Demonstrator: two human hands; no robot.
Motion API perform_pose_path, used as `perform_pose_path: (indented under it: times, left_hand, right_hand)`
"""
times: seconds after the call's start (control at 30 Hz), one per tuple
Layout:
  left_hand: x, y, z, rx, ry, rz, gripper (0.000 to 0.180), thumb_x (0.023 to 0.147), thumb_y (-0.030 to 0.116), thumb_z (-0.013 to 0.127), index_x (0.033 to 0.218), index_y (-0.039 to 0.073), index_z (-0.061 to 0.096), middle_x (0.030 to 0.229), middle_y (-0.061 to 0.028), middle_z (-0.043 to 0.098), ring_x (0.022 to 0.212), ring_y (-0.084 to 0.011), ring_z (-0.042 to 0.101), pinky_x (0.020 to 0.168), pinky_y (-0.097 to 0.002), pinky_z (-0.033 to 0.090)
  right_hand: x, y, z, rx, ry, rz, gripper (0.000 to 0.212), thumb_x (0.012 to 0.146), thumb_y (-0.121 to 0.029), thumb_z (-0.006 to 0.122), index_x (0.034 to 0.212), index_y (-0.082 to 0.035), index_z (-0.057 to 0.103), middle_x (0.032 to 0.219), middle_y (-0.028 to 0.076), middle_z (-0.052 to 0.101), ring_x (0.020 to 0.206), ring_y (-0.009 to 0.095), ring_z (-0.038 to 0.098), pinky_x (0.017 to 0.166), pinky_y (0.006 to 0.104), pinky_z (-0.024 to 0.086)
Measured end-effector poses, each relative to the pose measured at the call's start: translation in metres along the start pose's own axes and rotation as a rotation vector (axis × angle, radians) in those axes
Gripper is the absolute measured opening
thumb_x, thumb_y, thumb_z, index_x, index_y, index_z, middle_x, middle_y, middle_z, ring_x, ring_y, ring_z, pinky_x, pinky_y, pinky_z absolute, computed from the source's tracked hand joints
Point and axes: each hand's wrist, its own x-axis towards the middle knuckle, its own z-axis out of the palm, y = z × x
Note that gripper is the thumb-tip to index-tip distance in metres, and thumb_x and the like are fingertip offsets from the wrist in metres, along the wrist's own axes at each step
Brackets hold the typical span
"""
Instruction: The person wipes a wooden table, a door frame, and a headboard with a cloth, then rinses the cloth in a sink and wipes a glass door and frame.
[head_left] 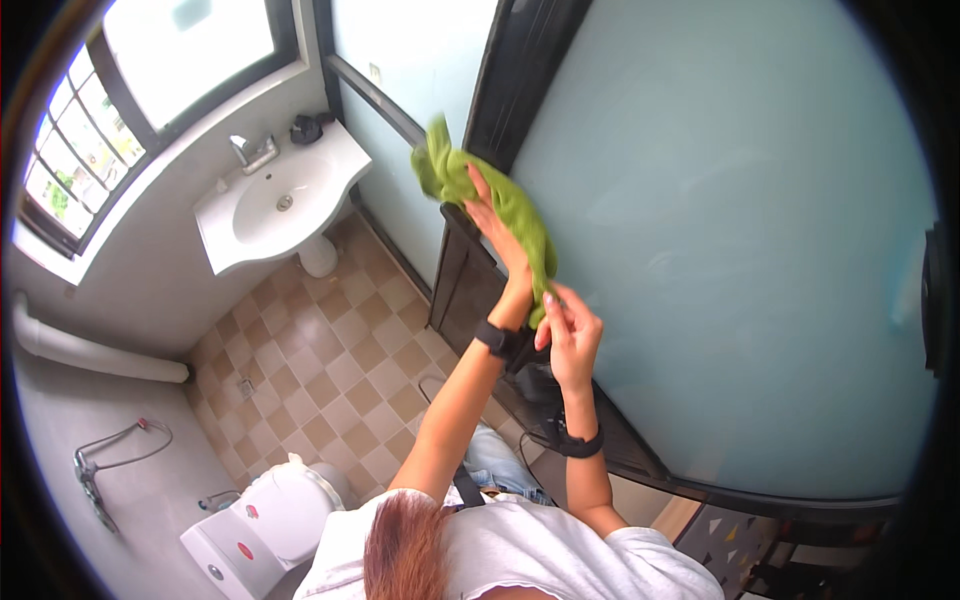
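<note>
A green cloth point(518, 212) lies stretched along the dark frame at the edge of a frosted glass door point(720, 230). My left hand point(497, 228) reaches up the frame, its long fingers laid along the cloth and keeping it against the edge. The cloth's upper end flares loosely past those fingertips. Lower down, my right hand point(573, 335) pinches the cloth's bottom end between thumb and fingers. Dark bands circle both wrists. Part of the left hand's grip is hidden by the cloth.
A white washbasin point(325, 175) with a tap point(253, 152) stands under the window at the upper left. A white toilet point(285, 515) is at the lower left, near a hand shower point(90, 480) on the wall. Checkered tiles point(325, 390) cover the floor.
</note>
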Motion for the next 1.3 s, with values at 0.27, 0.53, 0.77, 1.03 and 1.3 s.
perform_pose_path:
  times: [0.27,0.53,0.77,1.03,1.3]
  left_hand:
    - [0.06,0.098,0.009,-0.333,-0.106,0.194,0.068,0.089,0.024,0.046,0.147,0.007,0.015,0.144,-0.0241,0.023,0.125,-0.0437,0.029,0.105,-0.0488,0.02]
    - [0.03,0.044,0.012,0.067,-0.09,0.285,0.07,0.089,0.024,0.044,0.147,0.004,0.01,0.131,-0.0247,0.034,0.107,-0.0397,0.037,0.098,-0.0467,0.025]
    - [0.025,0.09,-0.011,-0.138,-0.262,0.096,0.077,0.088,0.026,0.046,0.146,0.0,0.003,0.144,-0.0294,0.02,0.129,-0.0444,0.023,0.108,-0.0484,0.014]
    - [0.082,0.069,0.045,0.002,-0.183,0.799,0.068,0.09,0.033,0.039,0.147,0.007,0.012,0.154,-0.0096,0.01,0.138,-0.0344,0.016,0.112,-0.0495,0.008]
    - [-0.15,0.015,-0.035,-0.18,-0.79,0.532,0.084,0.091,0.044,0.044,0.144,-0.005,0.0,0.148,-0.0308,-0.002,0.137,-0.0451,0.003,0.11,-0.0521,0.008]
  right_hand:
    - [-0.004,-0.051,-0.022,0.026,0.092,-0.172,0.023,0.092,-0.01,0.055,0.111,0.0,0.063,0.05,0.0,0.05,0.042,0.006,0.048,0.043,0.0211,0.036]
    - [0.001,-0.036,-0.015,-0.032,-0.016,-0.085,0.019,0.089,-0.005,0.055,0.104,0.005,0.063,0.05,0.003,0.053,0.042,0.008,0.05,0.041,0.0232,0.038]
    - [-0.035,-0.028,-0.035,0.075,0.045,-0.035,0.023,0.092,-0.011,0.055,0.108,0.003,0.063,0.048,0.001,0.051,0.041,0.006,0.047,0.041,0.0211,0.035]
    - [-0.017,-0.09,-0.029,0.048,0.197,-0.306,0.016,0.092,-0.012,0.053,0.101,-0.001,0.062,0.055,0.003,0.054,0.046,0.009,0.052,0.046,0.0243,0.041]
    - [-0.165,0.051,-0.066,-0.084,0.358,0.216,0.013,0.088,-0.013,0.058,0.091,-0.002,0.051,0.068,0.006,0.065,0.061,0.01,0.063,0.056,0.0243,0.048]
